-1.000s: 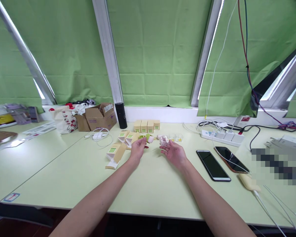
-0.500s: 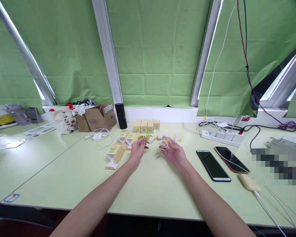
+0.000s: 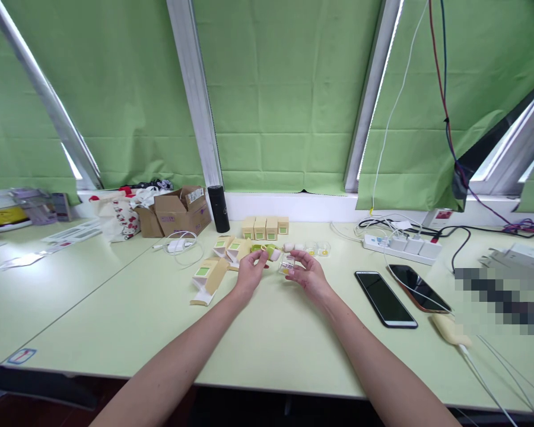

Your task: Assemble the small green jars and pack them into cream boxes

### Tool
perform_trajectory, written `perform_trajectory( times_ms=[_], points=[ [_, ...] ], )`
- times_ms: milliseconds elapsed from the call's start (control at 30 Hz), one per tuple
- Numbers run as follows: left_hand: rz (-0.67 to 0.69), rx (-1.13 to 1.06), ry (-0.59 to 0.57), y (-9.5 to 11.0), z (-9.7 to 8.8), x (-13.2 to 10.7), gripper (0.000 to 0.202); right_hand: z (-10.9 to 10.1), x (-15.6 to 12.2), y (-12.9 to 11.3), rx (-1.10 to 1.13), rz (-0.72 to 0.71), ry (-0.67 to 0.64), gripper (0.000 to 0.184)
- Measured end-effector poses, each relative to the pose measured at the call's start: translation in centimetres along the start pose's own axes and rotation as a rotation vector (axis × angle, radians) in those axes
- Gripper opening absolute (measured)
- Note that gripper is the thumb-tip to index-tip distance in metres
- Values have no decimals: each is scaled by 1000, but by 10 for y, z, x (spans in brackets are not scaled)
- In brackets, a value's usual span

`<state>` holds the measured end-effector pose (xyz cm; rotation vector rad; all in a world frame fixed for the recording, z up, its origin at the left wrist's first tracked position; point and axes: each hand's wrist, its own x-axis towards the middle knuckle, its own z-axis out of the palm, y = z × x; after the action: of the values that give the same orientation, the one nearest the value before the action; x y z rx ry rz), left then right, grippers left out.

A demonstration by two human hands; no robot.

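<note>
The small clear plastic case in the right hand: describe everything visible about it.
The small clear plastic case is a see-through, boxy piece with something yellow showing inside or behind it; finer parts are too small to tell. It is pinched by the fingertips of the right hand, low over the pale green table, beside the left hand, which holds a small green and white item. Whether they touch is unclear.

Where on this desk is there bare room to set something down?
Bare desk lies between the forearms and the near edge, and left of the open carton. Crowded: around the left hand, right hand, the boxes, phones and power strip.
</note>
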<state>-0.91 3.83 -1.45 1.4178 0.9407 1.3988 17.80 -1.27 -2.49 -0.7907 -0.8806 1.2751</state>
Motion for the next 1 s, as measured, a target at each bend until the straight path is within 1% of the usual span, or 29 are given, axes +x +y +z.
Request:
perform_trajectory(
  times_ms=[167, 333, 567, 767, 1000],
  points=[
    [9, 4, -21, 3, 1, -2, 64, 5, -3, -1, 12, 24, -22, 60],
    [27, 20, -27, 6, 2, -3, 63, 9, -6, -3, 50, 43, -41, 55],
    [48, 52, -36, 7, 3, -4, 62, 12, -7, -2, 56, 55, -77, 54],
    [84, 69, -77, 3, 2, -3, 60, 11, -6, 2, 48, 67, -83, 55],
    [101, 84, -71, 0, 2, -2, 59, 11, -5, 2, 67, 54, -90, 51]
  ],
)
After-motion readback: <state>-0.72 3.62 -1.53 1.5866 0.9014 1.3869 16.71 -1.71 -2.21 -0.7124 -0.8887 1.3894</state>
